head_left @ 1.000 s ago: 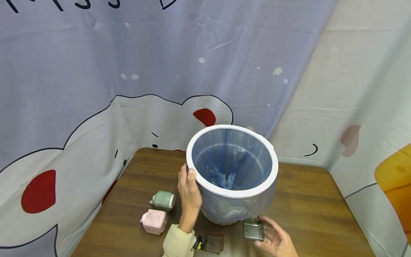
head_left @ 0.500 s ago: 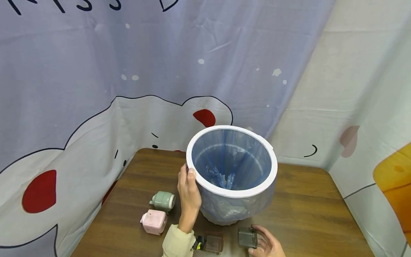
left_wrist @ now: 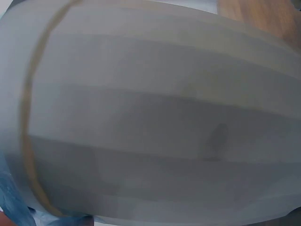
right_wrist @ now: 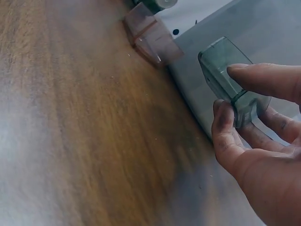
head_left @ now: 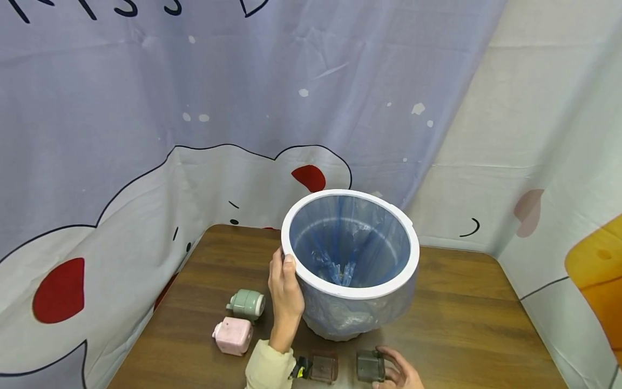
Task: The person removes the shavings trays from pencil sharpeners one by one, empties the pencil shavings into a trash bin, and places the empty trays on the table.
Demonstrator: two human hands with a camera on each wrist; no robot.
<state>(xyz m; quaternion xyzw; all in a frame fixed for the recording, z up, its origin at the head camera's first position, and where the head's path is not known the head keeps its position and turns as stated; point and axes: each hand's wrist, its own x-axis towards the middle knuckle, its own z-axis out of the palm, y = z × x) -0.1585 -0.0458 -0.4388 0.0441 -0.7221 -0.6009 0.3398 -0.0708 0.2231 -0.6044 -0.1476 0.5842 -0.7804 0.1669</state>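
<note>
A white-rimmed bin [head_left: 352, 292] with a thin bluish plastic liner [head_left: 350, 237] stands in the middle of the table. My left hand [head_left: 285, 289] rests along its left outer side, fingers stretched just under the rim and thumb beside it. Its pale wall [left_wrist: 155, 103] with a tan band [left_wrist: 26, 108] fills the left wrist view. In front of the bin, my right hand [head_left: 402, 373] pinches a small see-through grey-green plastic box [right_wrist: 223, 70] between thumb and fingers. Just left of it lies a similar brownish see-through box [head_left: 324, 368], near my left sleeve [head_left: 270, 364].
Left of my left arm, a green rounded sharpener-like thing [head_left: 247, 303] and a pink block-shaped one [head_left: 233, 335] lie on the wooden table [head_left: 466, 308]. A small black item with yellow [head_left: 301, 368] is by the left cuff. Printed fabric [head_left: 233, 97] hangs behind.
My right hand has carried the grey-green box left and lower, away from the bin and closer to the brownish box, turning it on the way. My left hand and the bin have stayed put.
</note>
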